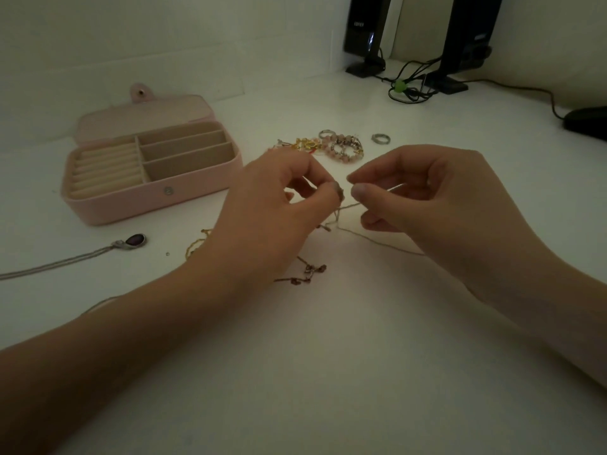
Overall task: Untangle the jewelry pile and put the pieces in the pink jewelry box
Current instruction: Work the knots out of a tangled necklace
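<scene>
Pinching a thin pale tangled chain (348, 221) between them, left hand (276, 205) and right hand (437, 198); open pink rectangular jewelry box (147, 205), beige compartments showing no contents, stands left.

counter (328, 356): smooth matt white | jewelry box (108, 208): pink leather-look, cloth-like beige lining | ring (381, 138): shiny metal | speakers (364, 34): glossy black

Two black speakers (364, 31) (466, 41) stand upright at the rear right of the white desk (328, 372). Black cables (410, 83), bundled with a green tie (399, 86), lie between them. A dark mouse (588, 121) rests at the right edge.
</scene>
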Demonstrator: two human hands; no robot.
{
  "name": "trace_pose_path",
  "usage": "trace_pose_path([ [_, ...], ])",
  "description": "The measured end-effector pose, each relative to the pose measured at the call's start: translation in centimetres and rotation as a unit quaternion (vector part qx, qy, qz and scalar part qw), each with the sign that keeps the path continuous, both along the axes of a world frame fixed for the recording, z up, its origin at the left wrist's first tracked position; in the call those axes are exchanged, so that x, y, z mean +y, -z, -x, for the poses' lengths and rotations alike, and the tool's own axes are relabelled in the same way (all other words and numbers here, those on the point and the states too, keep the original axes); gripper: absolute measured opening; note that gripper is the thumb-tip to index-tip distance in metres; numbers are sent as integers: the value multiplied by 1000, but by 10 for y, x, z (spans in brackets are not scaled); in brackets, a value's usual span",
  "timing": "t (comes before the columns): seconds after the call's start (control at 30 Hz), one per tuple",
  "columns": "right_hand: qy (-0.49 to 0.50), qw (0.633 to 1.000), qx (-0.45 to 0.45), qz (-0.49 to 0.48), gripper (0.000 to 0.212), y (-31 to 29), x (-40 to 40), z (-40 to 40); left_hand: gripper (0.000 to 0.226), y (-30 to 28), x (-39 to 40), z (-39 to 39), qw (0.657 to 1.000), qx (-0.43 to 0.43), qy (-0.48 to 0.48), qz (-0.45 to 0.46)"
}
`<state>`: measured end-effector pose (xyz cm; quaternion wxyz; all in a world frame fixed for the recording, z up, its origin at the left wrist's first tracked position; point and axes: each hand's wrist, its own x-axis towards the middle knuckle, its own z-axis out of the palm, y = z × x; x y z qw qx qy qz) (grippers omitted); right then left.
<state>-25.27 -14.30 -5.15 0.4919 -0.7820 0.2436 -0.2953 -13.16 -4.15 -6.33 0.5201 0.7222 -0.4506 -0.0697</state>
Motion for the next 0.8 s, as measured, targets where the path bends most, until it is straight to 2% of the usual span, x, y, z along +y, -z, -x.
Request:
trace_pose_path([
  [0.4, -10, 994, 30, 108, 8, 1, 2, 1, 15, 3, 0, 3, 1000, 13, 14, -14],
  [0.57, -17, 996, 23, 82, 5, -1, 2, 2, 12, 2, 0, 3, 999, -34, 29, -21],
  [0.8, -19, 997, 15, 78, 10, -3, 3, 3, 13, -2, 2, 3, 998, 7, 47, -32],
])
